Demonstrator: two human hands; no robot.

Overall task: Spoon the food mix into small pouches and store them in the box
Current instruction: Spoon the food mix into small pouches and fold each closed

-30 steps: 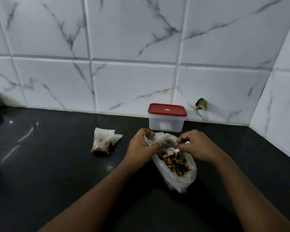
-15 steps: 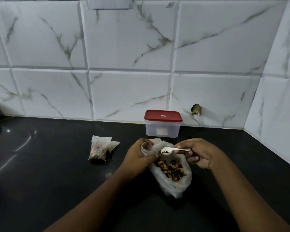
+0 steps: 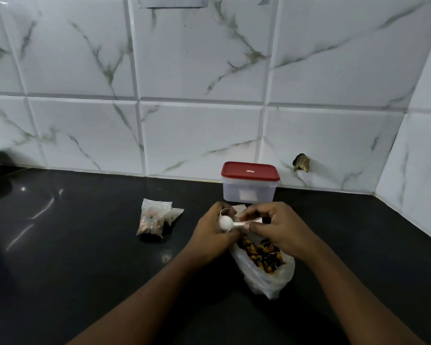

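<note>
The right hand (image 3: 279, 227) pinches a white spoon (image 3: 230, 223), its bowl tipped over a small pouch (image 3: 225, 212) gripped in the left hand (image 3: 213, 232). The bag of food mix (image 3: 264, 262) lies beneath; filled pouches (image 3: 153, 217) sit left, the red-lidded box (image 3: 249, 183) behind.

A single head-worn view looks forward and steeply down from the person's own standpoint, facing the white marble-veined tiled wall (image 3: 199, 135). A clear plastic box with a red lid (image 3: 249, 181) sits near centre against that wall; nearer than it, both forearms reach in from the bottom edge, close to the lens.
</note>
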